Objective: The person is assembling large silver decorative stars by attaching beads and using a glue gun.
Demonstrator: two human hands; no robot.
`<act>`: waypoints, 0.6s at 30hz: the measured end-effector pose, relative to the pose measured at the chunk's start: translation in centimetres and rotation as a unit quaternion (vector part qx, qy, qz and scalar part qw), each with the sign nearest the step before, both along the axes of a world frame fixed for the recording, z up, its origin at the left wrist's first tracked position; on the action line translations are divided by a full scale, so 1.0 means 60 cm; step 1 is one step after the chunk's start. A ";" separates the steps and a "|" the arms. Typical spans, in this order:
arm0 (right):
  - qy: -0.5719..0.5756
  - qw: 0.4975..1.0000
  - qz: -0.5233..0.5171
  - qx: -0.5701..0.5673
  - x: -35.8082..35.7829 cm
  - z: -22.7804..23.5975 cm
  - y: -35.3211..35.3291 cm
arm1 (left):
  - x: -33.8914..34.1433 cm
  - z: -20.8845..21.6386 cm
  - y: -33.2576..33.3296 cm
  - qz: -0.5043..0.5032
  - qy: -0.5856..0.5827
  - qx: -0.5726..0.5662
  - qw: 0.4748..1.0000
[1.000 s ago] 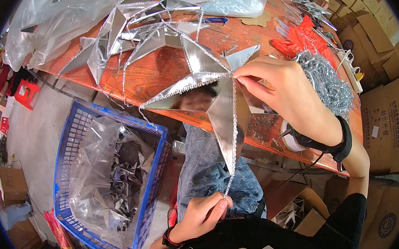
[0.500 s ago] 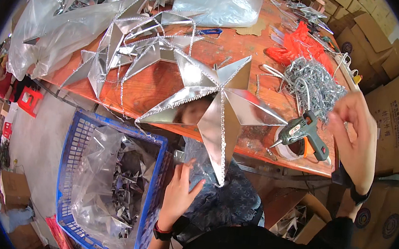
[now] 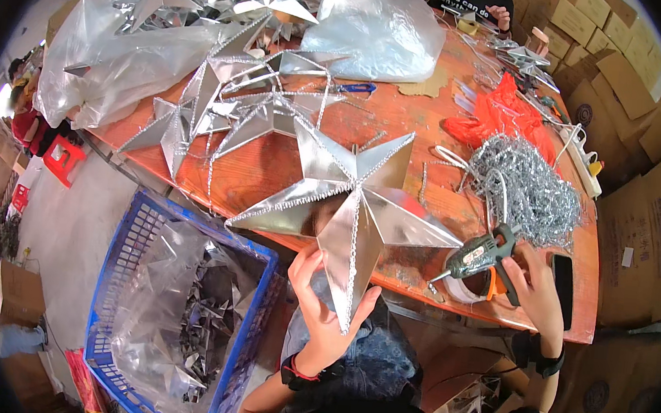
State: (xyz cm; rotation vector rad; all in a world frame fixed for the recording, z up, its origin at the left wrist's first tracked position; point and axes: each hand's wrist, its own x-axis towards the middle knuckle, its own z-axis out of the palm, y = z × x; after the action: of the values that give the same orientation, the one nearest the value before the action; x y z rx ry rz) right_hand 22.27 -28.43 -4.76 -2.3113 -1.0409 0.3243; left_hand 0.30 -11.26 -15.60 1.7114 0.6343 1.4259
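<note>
A large silver five-pointed star (image 3: pixel 358 244) overhangs the table's near edge, with sparkly silver trim along some ridges. My left hand (image 3: pixel 324 328) holds its lowest point, thumb on one side and fingers on the other. At the table's right front, my right hand (image 3: pixel 540 296) has its thumb and fingers at the handle of a dark green glue gun (image 3: pixel 479 256). The gun rests over a roll of tape (image 3: pixel 465 289), its nozzle toward the star. Behind it lies a tangled heap of silver tinsel trim (image 3: pixel 525 188).
More trimmed stars (image 3: pixel 199 89) lie at the table's left, beside clear plastic bags (image 3: pixel 373 33). A red plastic bag (image 3: pixel 503 115) and a phone (image 3: pixel 561 290) are on the right. Below left stands a blue crate (image 3: pixel 109 266) of silver pieces. Another person's hand (image 3: pixel 499 17) shows across the table.
My left hand has risen from below the star and taken its lowest point. My right hand has come down and left onto the glue gun's handle. The whole view has shifted slightly.
</note>
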 end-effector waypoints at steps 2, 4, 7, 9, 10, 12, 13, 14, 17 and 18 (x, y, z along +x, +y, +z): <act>0.021 0.999 0.021 0.020 0.007 -0.010 -0.001 | 0.005 0.006 0.005 0.019 -0.013 0.018 1.000; 0.064 0.997 0.038 0.018 0.001 0.004 0.002 | 0.006 0.011 0.004 0.012 -0.019 0.008 1.000; 0.051 0.995 0.082 0.036 0.020 -0.005 -0.018 | 0.004 0.015 0.006 -0.001 -0.041 -0.009 0.999; 0.105 0.993 0.007 0.062 0.028 -0.017 -0.036 | -0.015 0.013 0.008 0.004 -0.038 -0.030 0.999; 0.142 0.987 -0.043 0.062 0.019 -0.001 -0.038 | -0.023 0.015 0.010 0.012 -0.029 -0.033 0.999; 0.232 0.956 -0.141 0.106 -0.002 0.030 -0.044 | -0.042 0.020 0.018 -0.010 -0.012 -0.046 0.999; 0.176 0.964 -0.132 0.146 0.002 0.029 -0.054 | -0.046 0.024 0.029 -0.021 -0.012 -0.042 0.999; 0.201 0.955 -0.142 0.167 -0.002 0.038 -0.065 | -0.054 0.022 0.035 -0.059 -0.053 -0.078 0.994; 0.279 0.913 -0.115 0.273 -0.006 0.060 -0.078 | -0.070 0.016 0.066 -0.114 -0.062 -0.117 0.985; 0.312 0.903 -0.053 0.290 -0.003 0.067 -0.076 | -0.072 0.026 0.074 -0.142 -0.062 -0.154 0.976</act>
State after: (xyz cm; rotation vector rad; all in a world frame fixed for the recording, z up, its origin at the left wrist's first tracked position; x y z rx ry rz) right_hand 22.07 -32.99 -0.75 -1.5529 -0.5737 0.5737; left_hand -4.04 -6.85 -14.03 1.3952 0.4900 1.1562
